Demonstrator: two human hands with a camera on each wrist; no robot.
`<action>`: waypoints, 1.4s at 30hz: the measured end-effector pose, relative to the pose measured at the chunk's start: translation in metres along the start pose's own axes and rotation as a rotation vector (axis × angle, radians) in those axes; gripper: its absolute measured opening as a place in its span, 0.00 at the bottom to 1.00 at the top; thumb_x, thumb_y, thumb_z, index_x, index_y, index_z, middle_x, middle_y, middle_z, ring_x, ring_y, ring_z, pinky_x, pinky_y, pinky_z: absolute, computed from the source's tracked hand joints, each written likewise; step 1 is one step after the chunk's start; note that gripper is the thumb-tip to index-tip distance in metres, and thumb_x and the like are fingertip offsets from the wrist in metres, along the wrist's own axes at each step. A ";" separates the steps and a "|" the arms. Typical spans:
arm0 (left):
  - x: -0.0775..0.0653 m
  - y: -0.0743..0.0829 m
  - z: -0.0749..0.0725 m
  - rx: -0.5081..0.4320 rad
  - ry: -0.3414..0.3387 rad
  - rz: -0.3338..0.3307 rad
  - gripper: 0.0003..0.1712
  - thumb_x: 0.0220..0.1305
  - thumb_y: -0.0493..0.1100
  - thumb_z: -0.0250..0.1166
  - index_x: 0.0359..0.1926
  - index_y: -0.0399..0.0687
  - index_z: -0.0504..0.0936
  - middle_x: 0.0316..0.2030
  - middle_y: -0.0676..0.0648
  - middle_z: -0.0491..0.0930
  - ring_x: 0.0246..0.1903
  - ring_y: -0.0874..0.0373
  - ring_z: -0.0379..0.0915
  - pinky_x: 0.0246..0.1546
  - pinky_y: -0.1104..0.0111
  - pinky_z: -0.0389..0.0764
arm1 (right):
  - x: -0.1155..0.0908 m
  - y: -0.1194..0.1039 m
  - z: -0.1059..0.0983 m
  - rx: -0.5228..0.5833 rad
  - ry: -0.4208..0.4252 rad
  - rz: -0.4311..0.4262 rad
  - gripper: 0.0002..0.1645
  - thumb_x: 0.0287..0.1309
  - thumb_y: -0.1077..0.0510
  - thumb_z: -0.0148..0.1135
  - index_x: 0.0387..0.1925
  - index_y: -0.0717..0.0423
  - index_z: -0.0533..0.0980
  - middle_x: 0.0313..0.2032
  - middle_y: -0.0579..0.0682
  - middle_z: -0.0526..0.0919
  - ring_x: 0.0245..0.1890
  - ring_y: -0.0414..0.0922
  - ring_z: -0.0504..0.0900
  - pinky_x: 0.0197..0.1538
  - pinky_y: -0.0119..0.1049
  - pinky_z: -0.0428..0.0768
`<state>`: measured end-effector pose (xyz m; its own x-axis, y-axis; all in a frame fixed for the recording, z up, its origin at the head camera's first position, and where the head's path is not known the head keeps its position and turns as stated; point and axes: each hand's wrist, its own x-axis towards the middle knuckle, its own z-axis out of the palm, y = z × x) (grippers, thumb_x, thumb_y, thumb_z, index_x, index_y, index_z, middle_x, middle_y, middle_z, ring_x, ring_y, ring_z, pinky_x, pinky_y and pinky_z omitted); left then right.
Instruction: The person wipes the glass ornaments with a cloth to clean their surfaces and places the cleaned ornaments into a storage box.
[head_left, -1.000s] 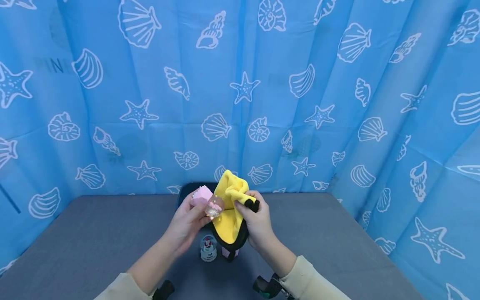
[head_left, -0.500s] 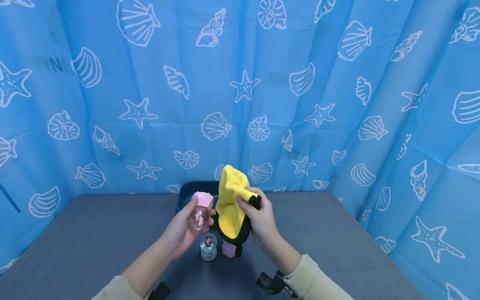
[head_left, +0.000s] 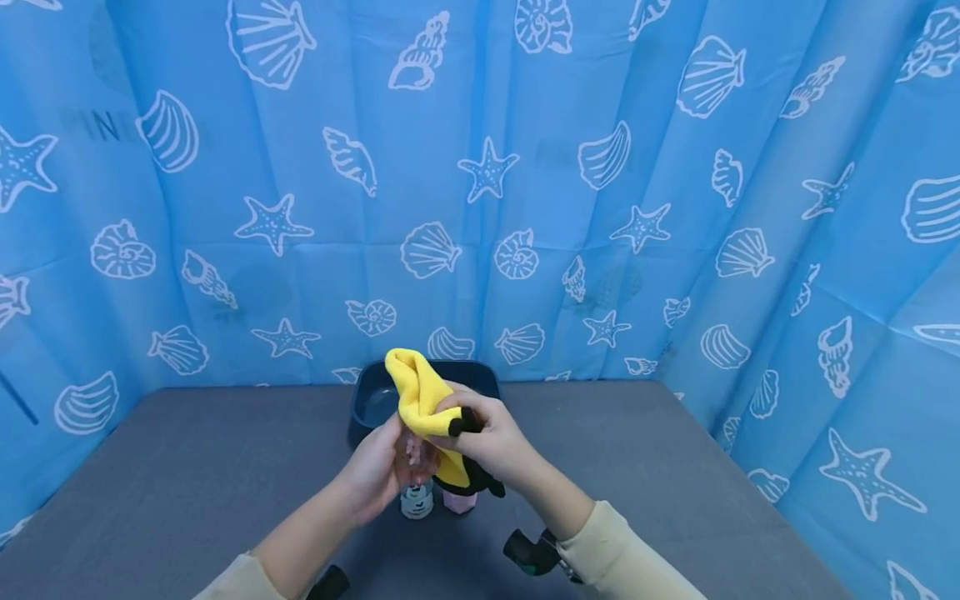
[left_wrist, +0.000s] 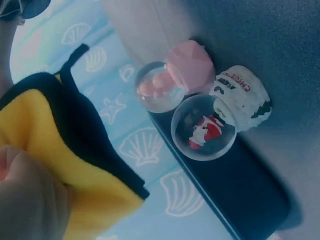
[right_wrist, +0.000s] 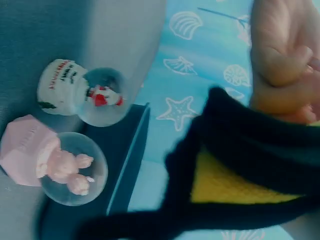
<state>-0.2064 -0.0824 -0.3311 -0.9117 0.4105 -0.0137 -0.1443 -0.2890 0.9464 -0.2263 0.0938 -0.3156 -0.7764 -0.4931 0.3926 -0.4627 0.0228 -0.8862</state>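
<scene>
Item: clear snow globe (head_left: pixel 414 457), held at the near side of the basin (head_left: pixel 358 427), between your hands; your left hand (head_left: pixel 371 472) grips it, some fingers hidden.
Item: yellow cloth (head_left: pixel 422 393), black-edged, hiding the globe's upper part and overlapping the basin in the head view; your right hand (head_left: pixel 487 432) pinches it between thumb and fingers.
Item: Santa snow globe (left_wrist: pixel 226 114), white base, upright at the basin's near side.
Item: pink-based snow globe (left_wrist: pixel 176 77), just beside it, likewise nearside.
Item: grey table (head_left: pixel 225 467), beneath the basin.
Item: blue shell-print curtain (head_left: pixel 487 208), behind the basin.
</scene>
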 end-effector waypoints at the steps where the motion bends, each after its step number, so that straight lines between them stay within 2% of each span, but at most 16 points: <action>1: -0.001 0.000 0.001 0.008 0.004 -0.002 0.21 0.79 0.56 0.33 0.41 0.47 0.63 0.23 0.53 0.65 0.28 0.59 0.67 0.32 0.69 0.69 | 0.001 0.000 0.001 -0.008 -0.004 0.002 0.08 0.59 0.68 0.62 0.40 0.67 0.74 0.60 0.60 0.72 0.57 0.57 0.70 0.51 0.46 0.76; 5: -0.003 0.001 0.002 0.006 0.011 -0.010 0.25 0.78 0.59 0.33 0.54 0.42 0.61 0.25 0.52 0.66 0.27 0.59 0.66 0.30 0.71 0.68 | 0.003 0.001 0.005 -0.062 0.037 -0.045 0.07 0.58 0.67 0.62 0.37 0.64 0.72 0.43 0.57 0.75 0.44 0.51 0.72 0.44 0.42 0.77; 7: -0.003 0.002 0.002 -0.003 0.003 -0.014 0.29 0.77 0.60 0.33 0.61 0.41 0.58 0.28 0.51 0.68 0.26 0.60 0.67 0.29 0.72 0.69 | 0.005 0.002 0.007 -0.074 0.080 -0.056 0.07 0.58 0.67 0.62 0.37 0.63 0.72 0.39 0.55 0.73 0.41 0.49 0.72 0.42 0.40 0.77; 10: -0.002 0.003 0.002 -0.020 -0.028 -0.017 0.33 0.77 0.61 0.33 0.66 0.40 0.54 0.32 0.50 0.70 0.25 0.61 0.68 0.28 0.73 0.71 | 0.006 0.002 0.009 -0.067 0.154 -0.057 0.07 0.56 0.69 0.62 0.36 0.64 0.72 0.38 0.54 0.73 0.40 0.49 0.72 0.40 0.39 0.76; 14: 0.000 0.005 0.001 -0.038 -0.052 -0.009 0.33 0.77 0.61 0.34 0.66 0.40 0.53 0.34 0.49 0.71 0.23 0.62 0.69 0.26 0.75 0.72 | 0.009 0.001 0.010 -0.066 0.251 -0.050 0.07 0.55 0.70 0.63 0.35 0.64 0.72 0.37 0.55 0.73 0.38 0.49 0.72 0.38 0.36 0.76; 18: 0.000 0.007 0.000 -0.045 -0.040 -0.016 0.31 0.77 0.60 0.35 0.64 0.39 0.55 0.34 0.48 0.71 0.22 0.62 0.70 0.24 0.76 0.71 | 0.010 0.001 0.011 -0.062 0.337 -0.018 0.09 0.56 0.69 0.63 0.36 0.66 0.71 0.39 0.57 0.73 0.38 0.49 0.74 0.38 0.35 0.78; 23: -0.005 0.010 0.000 -0.038 -0.013 -0.038 0.32 0.76 0.60 0.39 0.63 0.38 0.55 0.35 0.47 0.73 0.23 0.62 0.71 0.25 0.76 0.71 | 0.010 -0.002 0.010 0.044 0.413 0.070 0.11 0.58 0.66 0.63 0.39 0.67 0.69 0.41 0.58 0.73 0.38 0.49 0.77 0.41 0.38 0.80; 25: -0.007 0.011 0.000 -0.043 -0.022 -0.029 0.32 0.76 0.60 0.38 0.64 0.38 0.55 0.35 0.46 0.74 0.23 0.62 0.71 0.25 0.76 0.72 | 0.009 -0.005 0.009 0.083 0.394 0.085 0.12 0.59 0.65 0.63 0.40 0.66 0.69 0.42 0.58 0.73 0.39 0.49 0.77 0.43 0.39 0.80; 28: -0.009 0.013 0.000 -0.056 -0.022 -0.010 0.29 0.77 0.58 0.35 0.62 0.39 0.57 0.34 0.48 0.74 0.21 0.63 0.70 0.23 0.77 0.71 | 0.006 -0.011 0.011 0.085 0.294 0.075 0.12 0.59 0.66 0.63 0.41 0.65 0.71 0.43 0.57 0.73 0.41 0.50 0.75 0.45 0.40 0.78; 31: -0.009 0.012 0.002 -0.058 0.014 0.007 0.22 0.78 0.55 0.33 0.52 0.42 0.62 0.26 0.52 0.71 0.20 0.63 0.68 0.22 0.77 0.68 | 0.004 -0.015 0.012 0.022 0.158 0.053 0.10 0.60 0.65 0.62 0.41 0.64 0.71 0.43 0.56 0.73 0.43 0.51 0.73 0.46 0.42 0.77; 34: -0.010 0.010 0.004 -0.039 0.050 0.012 0.19 0.78 0.53 0.34 0.39 0.45 0.64 0.18 0.54 0.64 0.19 0.62 0.66 0.20 0.76 0.65 | 0.004 -0.014 0.014 -0.048 0.084 0.056 0.09 0.60 0.65 0.62 0.41 0.63 0.72 0.43 0.56 0.73 0.43 0.51 0.73 0.45 0.42 0.77; 38: -0.011 0.008 0.006 -0.015 0.057 0.014 0.23 0.78 0.52 0.34 0.28 0.47 0.64 0.15 0.54 0.62 0.18 0.61 0.65 0.19 0.75 0.63 | 0.004 -0.013 0.016 -0.100 0.101 0.079 0.09 0.59 0.65 0.64 0.39 0.62 0.72 0.42 0.56 0.73 0.41 0.51 0.73 0.42 0.42 0.78; 40: -0.010 0.008 0.007 -0.003 0.051 0.021 0.23 0.78 0.53 0.34 0.29 0.47 0.65 0.15 0.54 0.63 0.18 0.61 0.66 0.18 0.75 0.63 | 0.004 -0.013 0.017 -0.110 0.124 0.079 0.09 0.57 0.66 0.64 0.37 0.62 0.71 0.41 0.55 0.73 0.41 0.51 0.73 0.41 0.41 0.78; 42: -0.010 0.007 0.007 0.010 0.044 0.026 0.22 0.78 0.53 0.34 0.35 0.44 0.67 0.17 0.54 0.66 0.17 0.62 0.66 0.18 0.75 0.64 | 0.005 -0.012 0.017 -0.106 0.153 0.072 0.10 0.56 0.67 0.65 0.37 0.62 0.71 0.40 0.55 0.72 0.40 0.51 0.73 0.41 0.40 0.77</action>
<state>-0.1955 -0.0829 -0.3220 -0.9314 0.3641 -0.0029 -0.1166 -0.2906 0.9497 -0.2173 0.0761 -0.3077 -0.8611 -0.3495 0.3693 -0.4400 0.1484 -0.8856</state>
